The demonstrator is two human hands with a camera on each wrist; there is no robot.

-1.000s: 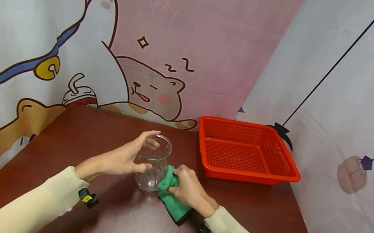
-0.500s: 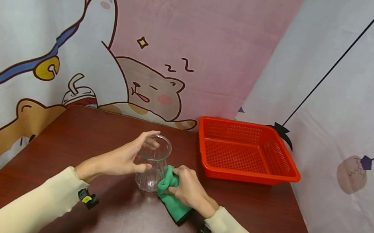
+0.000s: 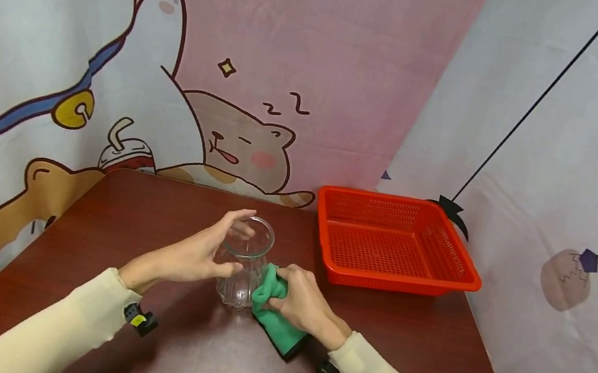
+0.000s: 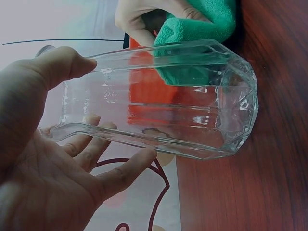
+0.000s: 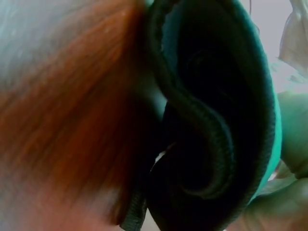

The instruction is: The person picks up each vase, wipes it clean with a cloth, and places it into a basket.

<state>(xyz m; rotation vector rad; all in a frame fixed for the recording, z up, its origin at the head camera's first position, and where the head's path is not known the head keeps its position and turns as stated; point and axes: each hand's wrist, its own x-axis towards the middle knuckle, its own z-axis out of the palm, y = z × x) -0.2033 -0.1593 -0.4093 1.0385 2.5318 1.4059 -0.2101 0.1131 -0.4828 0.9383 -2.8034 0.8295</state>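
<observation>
— What carries everything in front of you?

— A dark reddish-brown wooden table [image 3: 163,216], pushed into a corner of cartoon-printed curtains.

— What stands on it?

— A clear ribbed glass jar [image 3: 243,261] stands upright near the middle. Just to its right, a green cloth [image 3: 276,321] trails down onto the wood and touches the jar's side. At the far right corner, well apart from both, sits a red plastic mesh basket [image 3: 451,285], flat on the tabletop.

— Does the jar lean?

— No, its base is flat on my table.
</observation>
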